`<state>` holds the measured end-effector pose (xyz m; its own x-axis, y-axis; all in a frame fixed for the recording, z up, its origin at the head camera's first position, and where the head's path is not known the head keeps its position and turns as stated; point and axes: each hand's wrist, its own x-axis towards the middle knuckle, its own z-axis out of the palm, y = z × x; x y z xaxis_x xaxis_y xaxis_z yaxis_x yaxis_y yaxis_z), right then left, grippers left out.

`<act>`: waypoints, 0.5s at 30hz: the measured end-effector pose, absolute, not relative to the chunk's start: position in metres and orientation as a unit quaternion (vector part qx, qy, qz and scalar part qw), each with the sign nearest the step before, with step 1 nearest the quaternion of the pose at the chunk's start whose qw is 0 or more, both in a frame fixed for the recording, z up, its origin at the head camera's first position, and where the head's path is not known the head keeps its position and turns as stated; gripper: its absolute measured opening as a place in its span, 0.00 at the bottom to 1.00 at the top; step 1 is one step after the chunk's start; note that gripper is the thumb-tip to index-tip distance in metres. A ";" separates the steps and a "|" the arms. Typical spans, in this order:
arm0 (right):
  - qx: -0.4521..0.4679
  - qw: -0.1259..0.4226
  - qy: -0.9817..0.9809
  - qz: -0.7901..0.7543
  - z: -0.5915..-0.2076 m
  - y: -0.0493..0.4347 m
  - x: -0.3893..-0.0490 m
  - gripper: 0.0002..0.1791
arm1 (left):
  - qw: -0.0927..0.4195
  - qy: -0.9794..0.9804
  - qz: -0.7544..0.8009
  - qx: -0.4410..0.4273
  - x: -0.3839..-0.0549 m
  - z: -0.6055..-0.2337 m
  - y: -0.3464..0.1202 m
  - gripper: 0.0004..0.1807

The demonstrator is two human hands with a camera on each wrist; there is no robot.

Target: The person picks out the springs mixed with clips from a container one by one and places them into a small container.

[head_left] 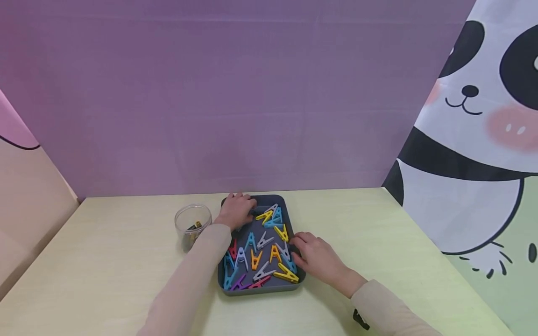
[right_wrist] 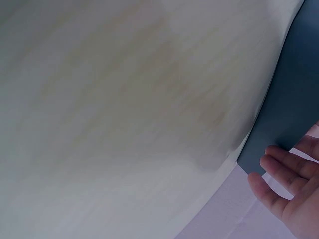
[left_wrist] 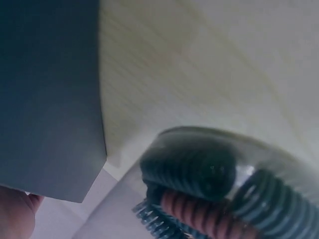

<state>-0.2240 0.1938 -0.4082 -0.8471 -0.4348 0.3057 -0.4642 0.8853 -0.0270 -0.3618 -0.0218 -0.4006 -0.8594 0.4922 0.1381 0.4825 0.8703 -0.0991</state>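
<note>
A dark grey tray (head_left: 260,293) on the table holds several plastic clothespins (head_left: 256,259) in yellow, orange, blue, grey, red and purple. At the tray's far left corner my left hand (head_left: 236,211) grips the rim, its thumb on the inner side. My right hand (head_left: 317,256) holds the right rim, thumb over the edge. In the right wrist view, bent fingers (right_wrist: 284,172) lie against the tray's outer wall (right_wrist: 289,89), with the little finger apart from it. The left wrist view shows the outer wall (left_wrist: 50,99) and only a bit of my left hand (left_wrist: 15,214).
A clear round jar (head_left: 193,210) stands left of the tray, beside my left forearm. Inside it are ribbed dark and reddish pieces (left_wrist: 199,209); their kind is unclear. A purple backdrop (head_left: 235,102) rises behind the pale wooden table (head_left: 105,261), with a panda-print sheet (head_left: 470,149) at right.
</note>
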 end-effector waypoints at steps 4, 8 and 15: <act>0.233 0.144 -0.960 0.054 -0.407 0.194 -0.224 0.15 | 0.089 -0.958 0.030 -0.270 -0.363 -0.401 -0.022 0.19; 0.237 0.151 -0.958 0.048 -0.408 0.194 -0.224 0.15 | 0.089 -0.955 0.042 -0.281 -0.365 -0.403 -0.021 0.19; 0.253 0.166 -0.952 0.040 -0.408 0.195 -0.224 0.15 | 0.084 -0.954 0.050 -0.285 -0.365 -0.403 -0.020 0.17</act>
<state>-0.2244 0.1950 -0.4084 -0.8170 -0.4677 0.3373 -0.4943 0.8692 0.0078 -0.3654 -0.0197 -0.4035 -0.8240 0.5511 0.1316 0.5345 0.8331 -0.1425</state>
